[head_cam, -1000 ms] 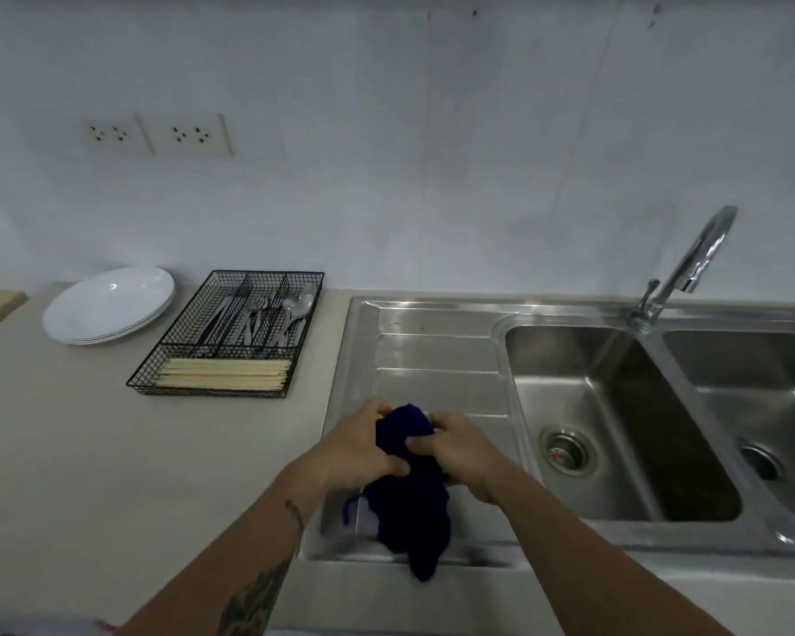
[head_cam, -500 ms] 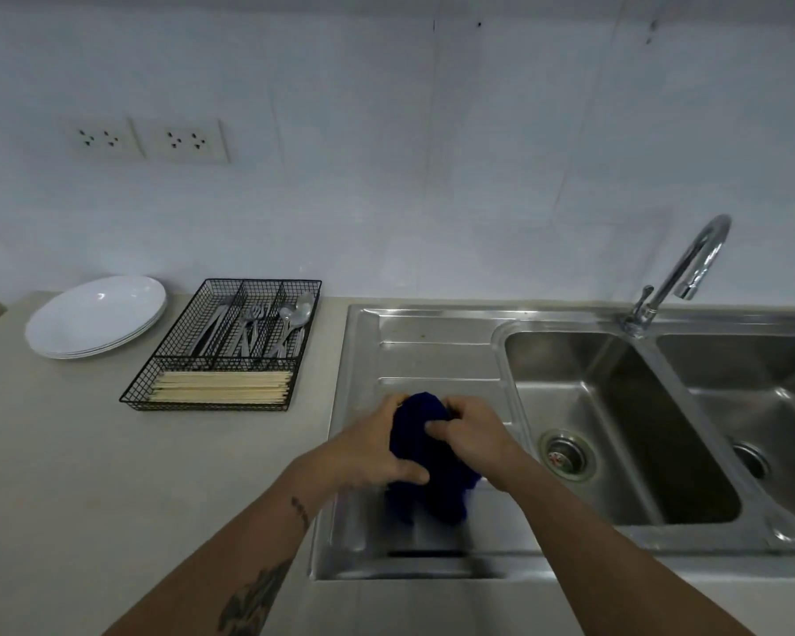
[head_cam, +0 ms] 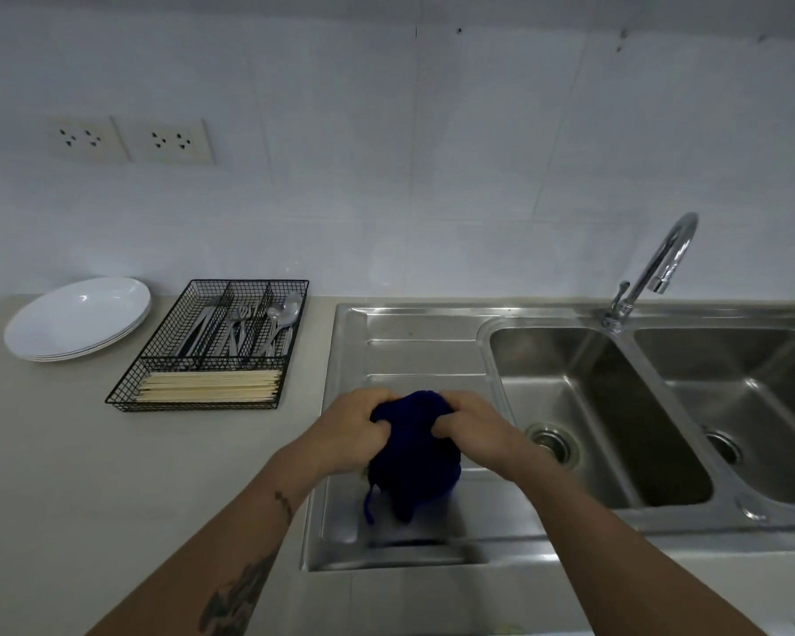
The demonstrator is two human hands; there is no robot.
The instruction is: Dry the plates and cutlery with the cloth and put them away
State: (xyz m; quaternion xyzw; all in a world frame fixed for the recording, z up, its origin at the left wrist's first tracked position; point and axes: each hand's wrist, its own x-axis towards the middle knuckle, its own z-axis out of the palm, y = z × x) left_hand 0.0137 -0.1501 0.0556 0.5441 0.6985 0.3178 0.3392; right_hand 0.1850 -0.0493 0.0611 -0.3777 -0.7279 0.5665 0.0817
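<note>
A dark blue cloth [head_cam: 414, 456] is bunched between my two hands above the steel draining board [head_cam: 414, 360]. My left hand [head_cam: 347, 433] grips its left side and my right hand [head_cam: 471, 429] grips its right side, fingers curled into the fabric. Whatever may be wrapped inside the cloth is hidden. White plates [head_cam: 76, 316] are stacked at the far left of the counter. Beside them a black wire cutlery tray [head_cam: 212, 346] holds forks, spoons and knives at the back and pale chopsticks [head_cam: 210, 386] at the front.
A double steel sink [head_cam: 593, 406] lies to the right, with a curved tap [head_cam: 652, 268] behind its divider. The beige counter [head_cam: 88, 475] runs left of the draining board. Two wall sockets [head_cam: 129, 140] sit above the plates.
The hands have pulled the cloth more tightly together and its hanging tail has shortened. The camera view has shifted slightly; plates and tray have not moved.
</note>
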